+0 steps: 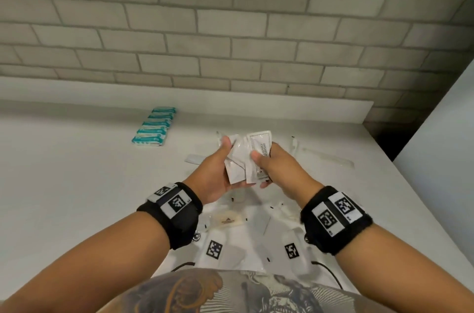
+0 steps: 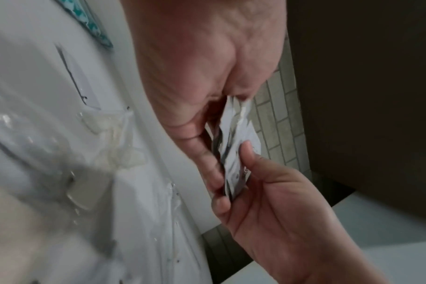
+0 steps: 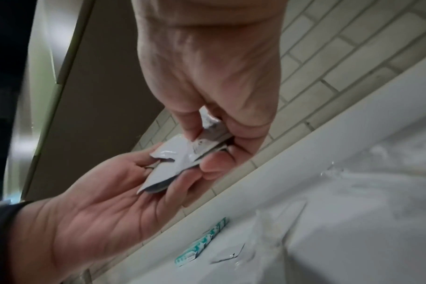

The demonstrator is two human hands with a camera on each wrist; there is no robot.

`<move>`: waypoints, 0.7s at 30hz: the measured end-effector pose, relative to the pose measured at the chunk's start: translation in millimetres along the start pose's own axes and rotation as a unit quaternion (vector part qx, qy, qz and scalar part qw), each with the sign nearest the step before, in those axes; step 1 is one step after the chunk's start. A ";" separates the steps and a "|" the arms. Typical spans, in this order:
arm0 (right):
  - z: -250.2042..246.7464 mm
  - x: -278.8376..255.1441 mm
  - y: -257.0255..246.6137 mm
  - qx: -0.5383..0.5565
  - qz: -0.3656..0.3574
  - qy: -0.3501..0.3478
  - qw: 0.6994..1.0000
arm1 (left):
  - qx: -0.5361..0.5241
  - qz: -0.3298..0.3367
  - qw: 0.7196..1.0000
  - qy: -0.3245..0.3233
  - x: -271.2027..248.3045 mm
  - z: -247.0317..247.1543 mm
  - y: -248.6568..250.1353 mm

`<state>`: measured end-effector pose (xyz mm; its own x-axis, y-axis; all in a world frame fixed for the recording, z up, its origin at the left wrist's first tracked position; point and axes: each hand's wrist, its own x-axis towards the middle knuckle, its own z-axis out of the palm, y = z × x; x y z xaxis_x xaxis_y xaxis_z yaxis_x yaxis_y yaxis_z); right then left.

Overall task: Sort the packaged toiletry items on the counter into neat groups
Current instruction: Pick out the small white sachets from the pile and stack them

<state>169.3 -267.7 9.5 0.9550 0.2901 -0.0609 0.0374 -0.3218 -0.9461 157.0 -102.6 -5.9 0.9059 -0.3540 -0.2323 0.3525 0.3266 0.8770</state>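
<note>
Several white sachets (image 1: 243,156) are held above the tabletop (image 1: 77,171) between both hands. The left hand (image 1: 218,171) cups the lower ones, its fingers (image 3: 182,182) curled beneath and thumb on their upper edge. The right hand (image 1: 279,169) pinches the printed sachet (image 1: 260,144), thumb in front, fingers behind. A row of teal packets (image 1: 154,127) lies well apart at the far left.

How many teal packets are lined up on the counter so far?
5 teal packets lie in one overlapping row at the counter's far left, running from near the wall toward the person. More could be hidden underneath.
</note>
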 end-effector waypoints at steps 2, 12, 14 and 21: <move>14.7 3.8 -0.6 0.062 0.009 0.027 0.998 | 0.016 0.021 1.000 -0.009 -9.3 -11.2 6.5; 74.8 24.5 -12.4 0.087 0.039 0.035 0.995 | 0.083 0.052 0.993 0.073 -32.1 -73.3 18.1; 79.3 26.4 -16.1 0.113 0.040 0.012 0.993 | 0.075 0.040 0.993 0.082 -37.0 -84.4 18.4; 91.1 35.3 -31.8 -0.130 -0.204 0.035 0.970 | 0.009 -0.036 0.996 0.083 -46.9 -113.1 20.4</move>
<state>175.0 -165.1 8.4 0.8627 0.3814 0.3320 0.4804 -0.4130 -0.7737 148.2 19.7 -24.7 0.9051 -0.2251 -0.3606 0.4155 0.2894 0.8623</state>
